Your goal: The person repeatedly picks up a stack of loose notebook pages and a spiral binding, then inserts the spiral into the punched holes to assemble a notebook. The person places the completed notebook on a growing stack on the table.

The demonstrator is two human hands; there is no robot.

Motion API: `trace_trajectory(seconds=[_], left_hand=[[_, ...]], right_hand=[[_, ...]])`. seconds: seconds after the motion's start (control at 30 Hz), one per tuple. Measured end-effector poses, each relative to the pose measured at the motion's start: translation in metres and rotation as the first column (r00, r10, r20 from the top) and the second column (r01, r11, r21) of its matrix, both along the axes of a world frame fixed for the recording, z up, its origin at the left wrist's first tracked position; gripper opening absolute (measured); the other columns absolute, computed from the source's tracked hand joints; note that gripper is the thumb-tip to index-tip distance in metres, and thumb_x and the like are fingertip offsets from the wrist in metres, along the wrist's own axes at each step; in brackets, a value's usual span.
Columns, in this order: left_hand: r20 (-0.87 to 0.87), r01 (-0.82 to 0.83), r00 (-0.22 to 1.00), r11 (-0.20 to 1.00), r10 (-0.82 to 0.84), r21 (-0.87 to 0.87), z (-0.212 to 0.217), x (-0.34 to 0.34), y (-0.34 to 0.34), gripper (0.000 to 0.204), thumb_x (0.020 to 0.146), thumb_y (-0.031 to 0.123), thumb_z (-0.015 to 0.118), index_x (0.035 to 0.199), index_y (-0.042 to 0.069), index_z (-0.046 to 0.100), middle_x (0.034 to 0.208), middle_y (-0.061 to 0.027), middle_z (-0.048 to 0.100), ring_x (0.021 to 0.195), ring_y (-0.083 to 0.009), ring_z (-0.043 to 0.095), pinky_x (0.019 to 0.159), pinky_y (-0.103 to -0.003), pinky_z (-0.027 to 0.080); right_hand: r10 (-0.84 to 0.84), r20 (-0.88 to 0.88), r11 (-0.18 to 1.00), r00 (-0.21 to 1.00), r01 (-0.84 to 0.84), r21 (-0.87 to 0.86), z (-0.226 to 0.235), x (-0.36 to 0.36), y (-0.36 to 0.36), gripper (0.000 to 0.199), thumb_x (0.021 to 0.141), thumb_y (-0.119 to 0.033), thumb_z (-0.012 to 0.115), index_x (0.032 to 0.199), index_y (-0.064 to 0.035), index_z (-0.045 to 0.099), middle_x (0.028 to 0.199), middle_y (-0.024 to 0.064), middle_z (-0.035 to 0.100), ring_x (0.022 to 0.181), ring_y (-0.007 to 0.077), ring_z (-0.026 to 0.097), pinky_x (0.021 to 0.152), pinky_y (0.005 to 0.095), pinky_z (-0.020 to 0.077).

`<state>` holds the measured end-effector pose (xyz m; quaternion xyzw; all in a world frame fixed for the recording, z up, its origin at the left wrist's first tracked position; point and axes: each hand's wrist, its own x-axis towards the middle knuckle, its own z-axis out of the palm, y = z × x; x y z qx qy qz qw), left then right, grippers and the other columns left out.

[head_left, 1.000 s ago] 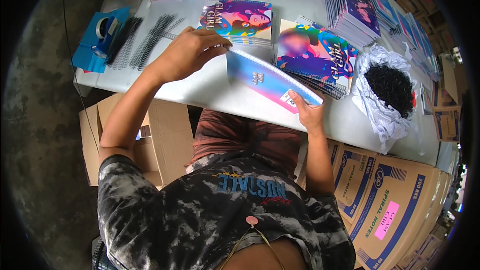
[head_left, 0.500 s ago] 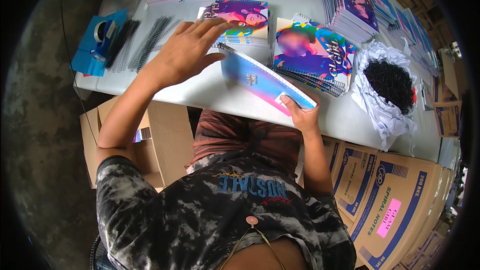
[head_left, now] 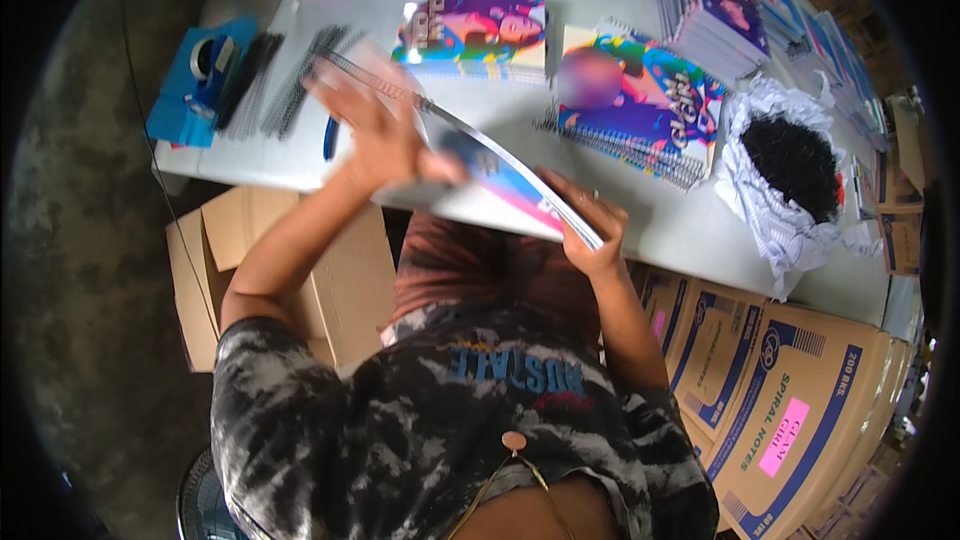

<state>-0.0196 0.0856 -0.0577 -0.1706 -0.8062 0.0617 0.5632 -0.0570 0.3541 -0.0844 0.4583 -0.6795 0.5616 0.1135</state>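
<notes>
A thin notebook point(head_left: 505, 180) with a blue and pink cover stands tilted on edge at the table's front, held at its right end by my right hand point(head_left: 597, 228), fingers behind and thumb in front. From its upper left end a dark spiral binding coil point(head_left: 375, 78) sticks out, partly blurred. My left hand point(head_left: 378, 135) is smeared by motion beside that coil, fingers stretched out and thumb apart; whether it touches the coil I cannot tell. Behind lie a stack of colourful notebooks point(head_left: 490, 32) and a second stack, spiral-bound point(head_left: 640, 100).
Loose coils point(head_left: 300, 80) and a tape dispenser point(head_left: 212, 70) on a blue sheet lie at the left. A blue pen point(head_left: 330, 138) is near them. At the right, crumpled paper point(head_left: 765, 230) holds black coil scraps point(head_left: 795, 165). Cartons point(head_left: 800, 410) stand below the table.
My left hand has swept down and left and is now blurred. The notebook has turned more edge-on, and a coil now shows extending from its left end. The blue pen has come into sight.
</notes>
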Motion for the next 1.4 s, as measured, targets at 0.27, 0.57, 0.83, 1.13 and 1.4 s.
trace_trajectory(seconds=[0.27,0.57,0.83,1.13,1.4], left_hand=[[0.057,-0.052,0.997,0.986,0.043,0.159,-0.011,0.008,0.005,0.102,0.075,0.072,0.032,0.136,-0.008,0.015,0.143,-0.0256,0.003,0.132,-0.0448,0.001,0.1,-0.062,-0.006],[0.056,0.086,0.995,0.996,-0.087,0.022,-0.03,0.012,-0.022,0.105,0.077,0.074,0.032,0.135,-0.01,0.011,0.14,-0.033,0.01,0.132,-0.0464,0.005,0.101,-0.062,0.004],[0.313,0.281,0.907,0.959,-0.282,0.048,-0.034,0.045,0.044,0.1,0.069,0.076,0.044,0.134,0.001,0.033,0.133,-0.0227,0.036,0.128,-0.0387,0.023,0.098,-0.06,0.022],[0.368,0.238,0.904,0.971,-0.218,-0.008,-0.065,0.041,0.024,0.105,0.067,0.08,0.039,0.142,0.012,0.012,0.136,-0.0284,0.026,0.126,-0.0442,0.019,0.099,-0.063,0.007],[0.251,0.323,0.914,0.946,-0.32,0.03,-0.042,0.034,0.043,0.101,0.07,0.081,0.033,0.14,0.009,0.021,0.139,-0.035,0.012,0.131,-0.0501,0.007,0.1,-0.062,-0.003]], right_hand=[[0.056,-0.046,0.994,0.997,-0.06,-0.092,-0.003,-0.003,-0.007,0.028,0.078,-0.003,0.058,0.105,0.004,0.062,0.1,0.0189,0.064,0.09,0.0289,0.065,0.078,0.0321,0.0516],[0.028,-0.055,0.999,0.998,-0.029,-0.014,0.0,0.004,-0.013,0.029,0.077,0.001,0.057,0.105,0.0032,0.061,0.099,0.0159,0.065,0.087,0.0278,0.065,0.074,0.0316,0.0528],[0.04,-0.06,0.999,0.997,-0.041,-0.011,-0.001,0.006,-0.016,0.031,0.075,0.0,0.059,0.106,0.0019,0.062,0.1,0.0163,0.064,0.089,0.0274,0.065,0.075,0.0316,0.0526],[0.045,-0.051,0.999,0.998,-0.045,0.003,0.0,0.005,-0.023,0.036,0.074,0.005,0.057,0.11,-0.0006,0.06,0.104,0.0125,0.064,0.09,0.0251,0.064,0.077,0.033,0.052],[0.07,0.021,0.996,0.997,-0.069,-0.063,0.0,0.008,-0.027,0.041,0.071,0.007,0.059,0.111,-0.0028,0.06,0.108,0.0119,0.062,0.092,0.026,0.063,0.076,0.0342,0.0512]])
